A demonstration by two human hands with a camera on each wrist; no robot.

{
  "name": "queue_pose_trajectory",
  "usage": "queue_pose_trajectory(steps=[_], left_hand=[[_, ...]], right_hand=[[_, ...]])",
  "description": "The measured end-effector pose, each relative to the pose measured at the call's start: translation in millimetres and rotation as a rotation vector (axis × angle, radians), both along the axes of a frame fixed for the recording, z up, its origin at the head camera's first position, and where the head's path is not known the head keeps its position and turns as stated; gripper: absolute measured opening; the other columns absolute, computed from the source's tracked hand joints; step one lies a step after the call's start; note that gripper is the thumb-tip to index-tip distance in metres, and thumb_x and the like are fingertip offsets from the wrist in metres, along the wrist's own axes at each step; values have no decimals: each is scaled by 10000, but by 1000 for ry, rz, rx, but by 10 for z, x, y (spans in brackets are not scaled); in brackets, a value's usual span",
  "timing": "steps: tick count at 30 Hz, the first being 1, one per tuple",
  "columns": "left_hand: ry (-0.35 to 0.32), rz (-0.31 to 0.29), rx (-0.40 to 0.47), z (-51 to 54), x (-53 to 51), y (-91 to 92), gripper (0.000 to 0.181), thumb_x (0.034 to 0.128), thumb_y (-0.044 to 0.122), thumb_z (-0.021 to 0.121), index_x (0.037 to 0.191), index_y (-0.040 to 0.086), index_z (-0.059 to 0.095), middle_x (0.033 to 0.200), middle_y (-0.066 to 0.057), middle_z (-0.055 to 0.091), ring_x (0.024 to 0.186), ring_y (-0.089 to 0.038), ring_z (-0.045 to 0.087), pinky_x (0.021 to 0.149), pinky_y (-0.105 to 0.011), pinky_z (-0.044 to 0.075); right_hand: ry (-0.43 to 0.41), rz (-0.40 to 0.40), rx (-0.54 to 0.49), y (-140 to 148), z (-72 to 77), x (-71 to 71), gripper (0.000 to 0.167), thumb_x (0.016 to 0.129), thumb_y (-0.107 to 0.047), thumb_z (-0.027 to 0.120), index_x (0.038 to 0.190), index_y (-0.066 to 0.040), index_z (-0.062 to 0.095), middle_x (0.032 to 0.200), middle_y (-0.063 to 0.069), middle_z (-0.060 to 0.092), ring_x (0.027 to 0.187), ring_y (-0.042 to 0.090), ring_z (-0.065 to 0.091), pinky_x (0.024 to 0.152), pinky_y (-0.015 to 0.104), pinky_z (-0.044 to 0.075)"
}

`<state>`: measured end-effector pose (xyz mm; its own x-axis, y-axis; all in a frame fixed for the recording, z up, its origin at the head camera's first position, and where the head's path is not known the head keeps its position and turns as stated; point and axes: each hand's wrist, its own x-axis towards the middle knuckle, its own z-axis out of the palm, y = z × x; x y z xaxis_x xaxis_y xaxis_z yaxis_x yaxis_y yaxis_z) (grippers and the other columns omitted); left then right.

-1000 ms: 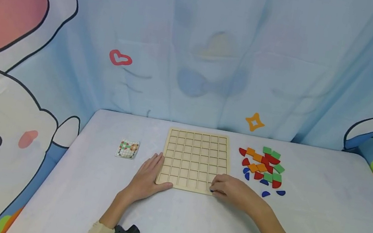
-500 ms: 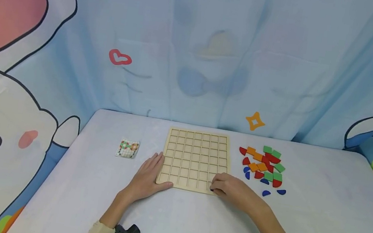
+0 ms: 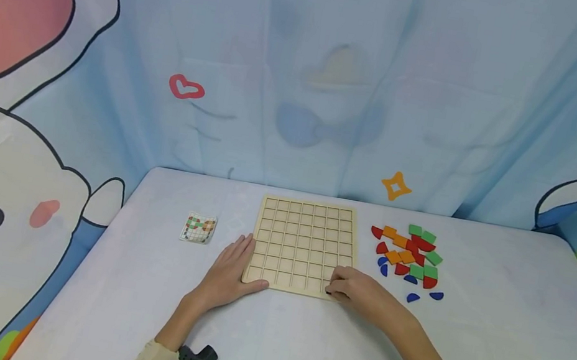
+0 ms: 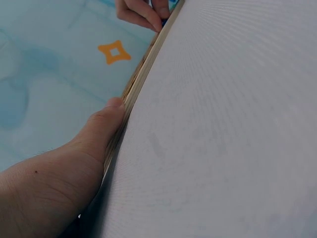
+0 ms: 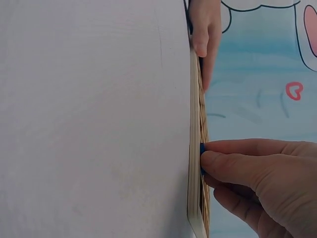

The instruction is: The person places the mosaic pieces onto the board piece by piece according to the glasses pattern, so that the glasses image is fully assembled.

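Note:
A square wooden grid board (image 3: 297,238) lies on the table. My left hand (image 3: 230,271) rests along its left edge and near-left corner, fingers straight and thumb on the near rim; the left wrist view shows the thumb (image 4: 99,126) against that rim. At the board's near-right corner my right hand (image 3: 361,291) pinches a small blue piece (image 5: 202,157) between thumb and fingers, seen in the right wrist view at the board's edge. Part of that piece is hidden by the fingertips.
Red, orange, green and blue flat pieces (image 3: 406,257) lie scattered to the right of the board. Left of it is a small printed pattern card (image 3: 198,229). A printed curtain (image 3: 326,85) hangs behind the table (image 3: 283,355).

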<state>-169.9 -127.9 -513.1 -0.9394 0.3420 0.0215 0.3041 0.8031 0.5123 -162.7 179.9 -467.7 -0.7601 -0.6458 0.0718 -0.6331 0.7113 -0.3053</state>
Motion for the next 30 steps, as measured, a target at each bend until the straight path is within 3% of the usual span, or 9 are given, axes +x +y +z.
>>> queue_pose_trajectory(steps=[5,12,30], left_hand=[[4,-9,-8,-21,0,-2,984,884,619,568,1557,49,131,1647,-88,111,1537,-250,63,1247,-464,110],[1,-12,-7,-26,8,-2,988,882,626,565,1559,55,128,1647,-85,111,1536,-254,65,1247,-466,109],[8,-9,-17,-4,-7,-4,988,881,626,566,1561,63,122,1649,-76,104,1537,-244,61,1247,-462,110]], right_hand=[[-4,-4,15,-18,5,9,173,825,-94,750,991,-132,777,866,-74,588,791,45,498,704,146,525],[12,-30,39,-20,-31,24,186,828,-114,748,1008,-152,774,904,-69,608,826,60,532,755,191,561],[94,7,41,-1,-29,31,184,827,-120,755,1003,-173,754,969,-41,623,915,109,581,793,228,576]])
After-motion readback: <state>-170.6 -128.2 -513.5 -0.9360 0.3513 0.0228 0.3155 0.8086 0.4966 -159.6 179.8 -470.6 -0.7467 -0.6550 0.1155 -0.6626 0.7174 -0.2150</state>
